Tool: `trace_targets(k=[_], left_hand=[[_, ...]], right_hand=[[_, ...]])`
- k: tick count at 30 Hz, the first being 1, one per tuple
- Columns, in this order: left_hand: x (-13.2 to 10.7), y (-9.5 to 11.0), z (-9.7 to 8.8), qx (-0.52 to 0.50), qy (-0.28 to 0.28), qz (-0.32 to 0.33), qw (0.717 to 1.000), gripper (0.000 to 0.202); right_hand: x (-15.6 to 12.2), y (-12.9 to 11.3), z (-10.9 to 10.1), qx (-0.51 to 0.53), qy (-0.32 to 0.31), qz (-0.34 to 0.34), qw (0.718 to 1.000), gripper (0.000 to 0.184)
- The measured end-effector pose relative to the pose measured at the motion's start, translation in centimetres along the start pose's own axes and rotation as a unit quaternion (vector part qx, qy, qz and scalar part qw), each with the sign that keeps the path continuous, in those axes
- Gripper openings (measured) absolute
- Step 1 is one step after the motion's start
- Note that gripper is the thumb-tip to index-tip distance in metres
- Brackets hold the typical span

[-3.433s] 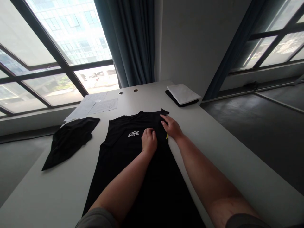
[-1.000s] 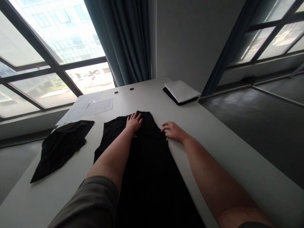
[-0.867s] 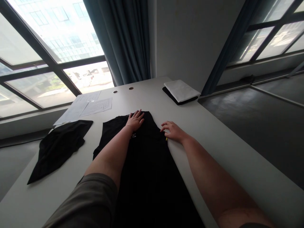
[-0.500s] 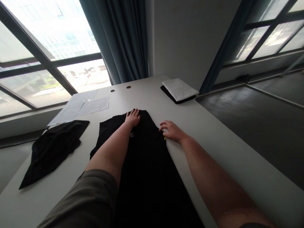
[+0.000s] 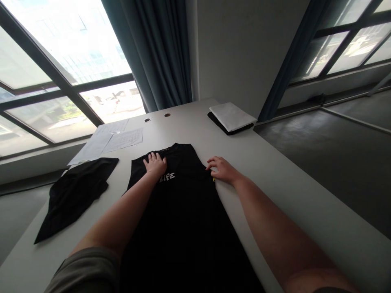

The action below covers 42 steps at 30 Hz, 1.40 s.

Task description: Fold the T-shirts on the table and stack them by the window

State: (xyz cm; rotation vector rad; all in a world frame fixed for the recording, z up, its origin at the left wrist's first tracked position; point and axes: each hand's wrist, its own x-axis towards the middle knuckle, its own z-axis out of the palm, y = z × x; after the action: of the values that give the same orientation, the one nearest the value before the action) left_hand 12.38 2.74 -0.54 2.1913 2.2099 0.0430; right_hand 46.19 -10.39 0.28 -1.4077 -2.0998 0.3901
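Note:
A black sleeveless top (image 5: 183, 219) lies flat, lengthwise, with its neckline at the far end and white lettering (image 5: 167, 177) on the chest. My left hand (image 5: 155, 165) rests palm down on its upper left chest, fingers spread, partly covering the lettering. At the top's right armhole edge is my right hand (image 5: 221, 169), its fingers bent and close to the cloth. A small yellow thing (image 5: 214, 179) peeks out beneath that hand; most of it is hidden, so its kind does not show.
The white table (image 5: 189, 128) carries a crumpled black cloth (image 5: 76, 197) at left and printed paper sheets (image 5: 122, 139) behind it. A folded white cloth (image 5: 232, 116) lies over a black one at the far right edge. Curtains (image 5: 159, 57) and windows stand beyond.
My left hand has slid left across the top's chest, uncovering more of the lettering and the neckline. My right hand stays at the right armhole edge. The view has shifted slightly.

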Motion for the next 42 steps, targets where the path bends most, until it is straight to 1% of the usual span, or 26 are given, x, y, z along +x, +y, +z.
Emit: trace_targets(k=[1, 3, 4, 6, 8, 12, 16, 19, 21, 23, 25, 27, 29, 30, 32, 33, 36, 38, 40, 42], left_hand=[[0.0, -1.4, 0.1, 0.003, -0.007, -0.005, 1.000, 0.076], [0.2, -3.8, 0.1, -0.003, -0.017, 0.005, 1.000, 0.075], [0.3, -4.6, 0.1, -0.009, -0.020, 0.013, 1.000, 0.075], [0.7, -5.4, 0.0, -0.019, -0.019, 0.023, 0.999, 0.074], [1.1, -5.4, -0.1, -0.022, -0.019, 0.018, 0.999, 0.075], [1.7, -4.7, -0.3, -0.024, -0.032, 0.009, 0.999, 0.078], [1.7, -4.5, -0.5, -0.024, -0.029, 0.004, 0.999, 0.078], [1.1, -4.2, -0.9, -0.030, -0.012, -0.037, 0.999, 0.076], [0.3, -4.1, -1.3, -0.038, 0.013, -0.067, 0.997, 0.074], [-1.1, -4.2, -1.7, -0.039, 0.038, -0.067, 0.996, 0.072], [-3.1, -4.8, -1.8, -0.032, 0.051, -0.047, 0.997, 0.071], [-6.0, -6.0, -1.6, -0.020, 0.051, -0.027, 0.998, 0.071], [-9.6, -7.9, -1.3, 0.001, 0.043, -0.003, 0.999, 0.071], [-11.6, -9.0, -1.2, 0.011, 0.030, 0.013, 0.999, 0.069], [-15.7, -11.4, -1.0, 0.028, 0.009, 0.054, 0.998, 0.067], [-17.7, -12.5, -0.9, 0.030, 0.009, 0.067, 0.997, 0.067], [-23.3, -15.3, -1.0, 0.026, 0.015, 0.057, 0.998, 0.066], [-26.4, -16.5, -1.2, 0.020, 0.009, 0.056, 0.998, 0.065], [-29.0, -17.1, -1.3, 0.012, -0.001, 0.070, 0.997, 0.064], [-31.1, -17.5, -1.4, 0.003, -0.005, 0.084, 0.996, 0.063]], right_hand=[[0.0, 0.0, 0.1, -0.001, 0.001, 0.000, 1.000, 0.028], [0.1, -0.1, 0.2, -0.005, 0.002, 0.002, 1.000, 0.028], [0.1, -0.1, 0.2, -0.006, 0.003, 0.003, 1.000, 0.028], [0.1, -0.2, 0.2, -0.005, 0.001, 0.004, 1.000, 0.028], [0.1, -0.4, 0.2, -0.004, -0.001, 0.005, 1.000, 0.029], [0.1, -0.4, 0.3, -0.012, -0.003, 0.005, 1.000, 0.028], [0.1, -0.3, 0.4, -0.020, 0.001, 0.002, 1.000, 0.026], [0.0, -0.3, 0.4, -0.024, 0.004, -0.002, 1.000, 0.027], [-0.3, -0.4, 0.4, -0.031, 0.006, 0.000, 1.000, 0.028], [-0.5, -0.5, 0.5, -0.044, 0.009, 0.007, 0.999, 0.028], [-0.9, -0.5, 0.7, -0.056, 0.010, 0.017, 0.998, 0.028], [-1.1, -0.5, 0.8, -0.065, 0.011, 0.024, 0.998, 0.029], [-1.2, -0.6, 1.0, -0.074, 0.011, 0.028, 0.997, 0.033], [-1.2, -0.7, 1.0, -0.080, 0.010, 0.029, 0.996, 0.035], [-1.3, -1.3, 1.2, -0.099, 0.008, 0.035, 0.994, 0.039], [-1.4, -1.8, 1.4, -0.112, 0.008, 0.041, 0.993, 0.042], [-3.0, -4.5, 2.3, -0.150, 0.024, 0.059, 0.987, 0.054], [-5.2, -7.0, 3.4, -0.160, 0.027, 0.049, 0.986, 0.065], [-7.9, -9.3, 4.6, -0.165, -0.001, 0.023, 0.986, 0.070], [-10.7, -11.2, 5.7, -0.175, -0.043, 0.029, 0.983, 0.071]])
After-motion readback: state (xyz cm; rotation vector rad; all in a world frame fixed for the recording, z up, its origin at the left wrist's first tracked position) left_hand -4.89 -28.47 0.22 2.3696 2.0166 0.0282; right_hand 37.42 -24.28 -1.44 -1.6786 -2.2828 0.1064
